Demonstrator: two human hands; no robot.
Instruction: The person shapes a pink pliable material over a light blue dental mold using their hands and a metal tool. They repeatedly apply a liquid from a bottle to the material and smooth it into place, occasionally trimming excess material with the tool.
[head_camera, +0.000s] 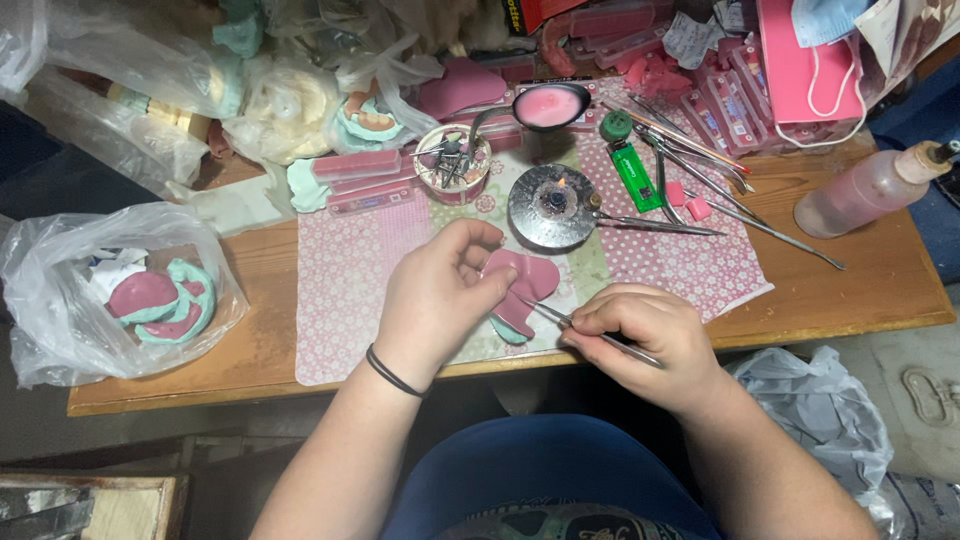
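My left hand (440, 295) grips a pink wax plate on a teal-edged mould (522, 290) just above the flowered pink cloth (340, 270). My right hand (645, 335) holds a thin metal instrument (590, 330) like a pen, its tip touching the lower edge of the pink plate. A black band circles my left wrist. A small round metal burner (551, 205) with a lit flame sits right behind the plate.
A green lighter (632, 172), several long metal tools (700, 185), a tin of tools (452, 160), a ladle of pink wax (548, 105) and a pinkish bottle (868, 190) lie behind. A plastic bag with pink and teal casts (150, 295) sits left. Pink wax boxes (740, 100) fill the far right.
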